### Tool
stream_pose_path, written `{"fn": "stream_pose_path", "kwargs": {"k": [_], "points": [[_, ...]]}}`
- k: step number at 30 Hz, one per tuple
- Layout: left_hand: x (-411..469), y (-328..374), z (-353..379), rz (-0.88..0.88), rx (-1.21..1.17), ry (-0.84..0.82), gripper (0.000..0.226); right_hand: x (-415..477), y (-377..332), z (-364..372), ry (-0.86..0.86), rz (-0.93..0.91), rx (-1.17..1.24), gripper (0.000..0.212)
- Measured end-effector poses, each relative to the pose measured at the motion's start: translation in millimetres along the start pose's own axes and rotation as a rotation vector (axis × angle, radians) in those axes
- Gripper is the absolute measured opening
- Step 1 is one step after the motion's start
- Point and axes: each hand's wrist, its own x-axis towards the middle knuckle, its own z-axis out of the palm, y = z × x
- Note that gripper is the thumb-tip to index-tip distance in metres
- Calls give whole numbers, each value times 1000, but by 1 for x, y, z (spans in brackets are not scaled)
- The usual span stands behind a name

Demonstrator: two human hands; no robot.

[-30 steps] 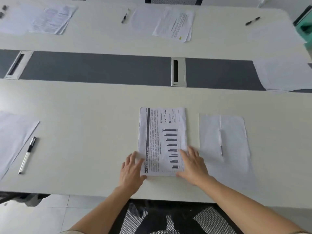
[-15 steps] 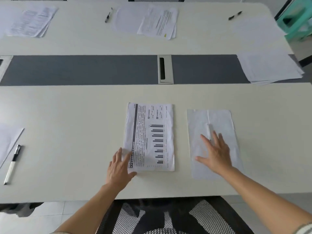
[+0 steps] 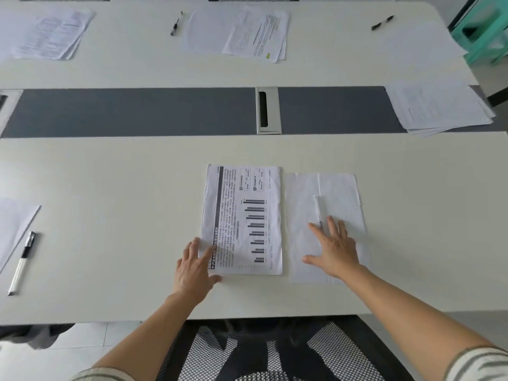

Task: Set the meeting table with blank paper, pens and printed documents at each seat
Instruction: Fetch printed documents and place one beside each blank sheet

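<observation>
A printed document (image 3: 243,218) with a bar chart lies flat on the white table (image 3: 110,215) in front of me. My left hand (image 3: 193,268) rests open on its near left corner, fingers spread. Right beside it lies a blank sheet (image 3: 324,213) with a white pen (image 3: 318,210) on top. My right hand (image 3: 335,248) lies flat and open on the near part of that sheet, fingertips at the pen's near end. Neither hand holds anything.
At the left edge lie another blank sheet (image 3: 13,226) and a pen (image 3: 23,261). Across the dark centre strip (image 3: 137,111) with a cable slot (image 3: 268,110) lie more documents (image 3: 258,33), pens (image 3: 175,23) and a paper stack (image 3: 439,105). A mesh chair (image 3: 261,350) stands below me.
My right hand left the printed document's near right corner and moved right onto the blank sheet by the pen. The blank sheet now lies closer to the document. My left hand stays at the corner.
</observation>
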Motion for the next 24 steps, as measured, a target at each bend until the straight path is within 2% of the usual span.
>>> {"fn": "stream_pose_path", "kwargs": {"k": [7, 10, 13, 15, 21, 24], "points": [[-1, -1, -4, 21, 19, -29, 78, -4, -3, -7, -6, 1, 37, 93], [-7, -3, -11, 23, -28, 7, 65, -24, -2, -15, 87, -49, 68, 78], [-18, -1, -24, -11, -184, 117, 43, -58, -8, -24, 146, -104, 241, 50], [-35, 3, -34, -42, -353, 151, 32, -86, -13, -25, 167, -130, 366, 38], [-132, 15, -52, -22, -670, 244, 14, -163, -29, -10, 202, -283, 546, 22], [-188, 19, -41, -97, -773, 290, 10, -189, -32, 3, 187, -328, 627, 16]]}}
